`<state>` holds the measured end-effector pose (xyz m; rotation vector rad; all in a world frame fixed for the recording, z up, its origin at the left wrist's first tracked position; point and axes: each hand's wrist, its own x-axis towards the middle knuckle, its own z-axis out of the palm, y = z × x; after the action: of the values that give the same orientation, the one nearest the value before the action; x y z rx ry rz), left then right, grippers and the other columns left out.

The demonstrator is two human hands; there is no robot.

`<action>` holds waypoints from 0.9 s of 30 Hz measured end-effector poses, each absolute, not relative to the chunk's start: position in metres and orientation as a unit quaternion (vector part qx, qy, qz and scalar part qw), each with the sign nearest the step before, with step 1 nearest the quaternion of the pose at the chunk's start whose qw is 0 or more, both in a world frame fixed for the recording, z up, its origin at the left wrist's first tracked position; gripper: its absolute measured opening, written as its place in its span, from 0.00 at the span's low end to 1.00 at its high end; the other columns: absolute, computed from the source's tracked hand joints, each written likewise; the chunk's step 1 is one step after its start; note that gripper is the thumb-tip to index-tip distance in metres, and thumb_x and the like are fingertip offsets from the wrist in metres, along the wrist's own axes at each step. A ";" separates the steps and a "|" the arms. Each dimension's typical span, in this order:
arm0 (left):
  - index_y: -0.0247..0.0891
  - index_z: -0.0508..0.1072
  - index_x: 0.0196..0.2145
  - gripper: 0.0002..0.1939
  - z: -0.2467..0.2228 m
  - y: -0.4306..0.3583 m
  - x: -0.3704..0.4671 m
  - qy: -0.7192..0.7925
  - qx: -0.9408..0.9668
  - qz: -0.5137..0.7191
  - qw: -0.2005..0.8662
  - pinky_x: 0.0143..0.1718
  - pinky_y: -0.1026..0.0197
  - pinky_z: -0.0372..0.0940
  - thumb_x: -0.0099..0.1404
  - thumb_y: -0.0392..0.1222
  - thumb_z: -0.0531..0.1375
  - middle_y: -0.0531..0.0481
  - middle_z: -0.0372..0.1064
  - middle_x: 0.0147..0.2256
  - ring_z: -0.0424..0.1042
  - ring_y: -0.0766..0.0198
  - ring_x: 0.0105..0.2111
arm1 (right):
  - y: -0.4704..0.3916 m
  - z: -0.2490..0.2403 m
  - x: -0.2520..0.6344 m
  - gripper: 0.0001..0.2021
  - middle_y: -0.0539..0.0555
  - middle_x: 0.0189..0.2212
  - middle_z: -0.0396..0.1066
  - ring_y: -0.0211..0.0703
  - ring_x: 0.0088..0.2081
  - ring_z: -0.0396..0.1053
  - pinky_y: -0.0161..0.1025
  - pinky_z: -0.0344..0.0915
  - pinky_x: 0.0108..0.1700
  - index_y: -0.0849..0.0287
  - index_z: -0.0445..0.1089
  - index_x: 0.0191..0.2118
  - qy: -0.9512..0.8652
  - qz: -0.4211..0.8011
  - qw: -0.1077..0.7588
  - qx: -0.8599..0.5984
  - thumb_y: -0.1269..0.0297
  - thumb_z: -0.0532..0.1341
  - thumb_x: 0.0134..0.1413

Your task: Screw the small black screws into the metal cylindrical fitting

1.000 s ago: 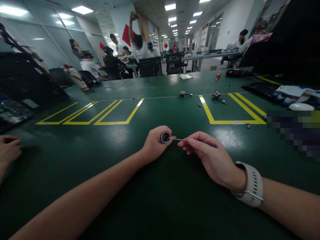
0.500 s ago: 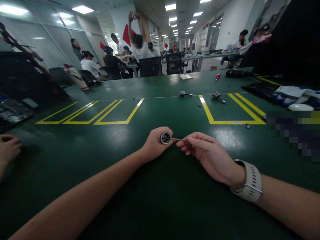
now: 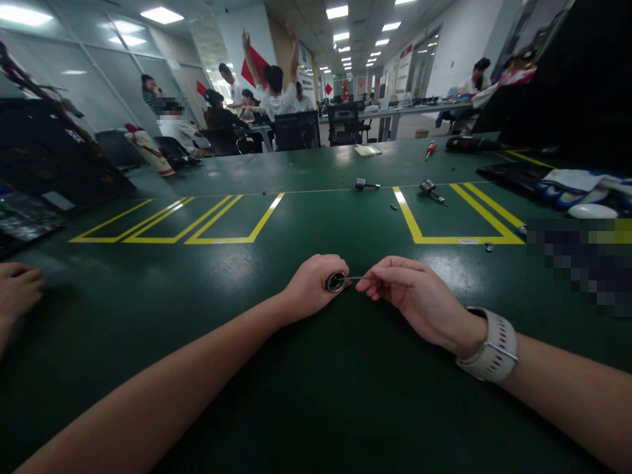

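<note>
My left hand [image 3: 316, 284] is wrapped around a round metal cylinder [image 3: 335, 282], whose open, ringed end faces right toward me. Between the thumb and fingers of my right hand [image 3: 402, 286] is a thin metal rod [image 3: 356, 278], its tip reaching the cylinder's open end. Whether the tip touches the inside is too small to tell. A pale watch strap circles my right wrist. Farther off on the green table lie two metal cylinders with shafts, one to the left [image 3: 366, 185] and one to the right [image 3: 433, 192].
Yellow tape outlines [image 3: 464, 241] mark the table. Small metal parts [image 3: 488, 247] lie at the right, beyond them a red screwdriver [image 3: 431, 150] and blue-white gloves [image 3: 582, 187]. Another person's hand [image 3: 20, 293] rests at the left edge. Several people sit in the background.
The cylinder in my left hand has shifted slightly right and down, its open end turned more toward my right hand. A background person's raised arms have spread apart.
</note>
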<state>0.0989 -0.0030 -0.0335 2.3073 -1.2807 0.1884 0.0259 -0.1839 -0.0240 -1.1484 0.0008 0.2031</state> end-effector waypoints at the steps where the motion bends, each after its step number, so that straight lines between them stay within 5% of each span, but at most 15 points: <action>1: 0.37 0.65 0.25 0.06 -0.034 -0.003 0.099 -0.467 0.847 0.069 0.244 0.30 0.63 0.56 0.60 0.37 0.56 0.54 0.63 0.24 0.62 0.67 0.25 | -0.184 -0.025 0.026 0.05 0.54 0.27 0.74 0.39 0.31 0.68 0.39 0.61 0.37 0.61 0.71 0.26 -0.002 0.095 0.836 -0.540 0.68 0.61 0.49; 17: 0.37 0.64 0.27 0.04 -0.037 -0.006 0.101 -0.438 0.869 0.104 0.206 0.30 0.62 0.56 0.59 0.34 0.56 0.54 0.64 0.25 0.62 0.66 0.26 | -0.183 -0.025 0.025 0.06 0.53 0.20 0.73 0.37 0.24 0.66 0.37 0.59 0.30 0.61 0.70 0.20 0.038 0.055 0.845 -0.531 0.70 0.61 0.44; 27: 0.37 0.64 0.26 0.04 -0.033 -0.005 0.098 -0.448 0.853 0.102 0.248 0.31 0.62 0.57 0.57 0.31 0.55 0.54 0.64 0.25 0.63 0.66 0.26 | -0.181 -0.022 0.022 0.04 0.54 0.27 0.74 0.41 0.31 0.68 0.40 0.61 0.36 0.60 0.71 0.26 0.001 0.065 0.826 -0.560 0.67 0.61 0.48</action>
<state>0.0980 -0.0052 -0.0332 2.3246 -1.2210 0.2776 0.0219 -0.1815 -0.0224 -1.1888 0.0012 0.1376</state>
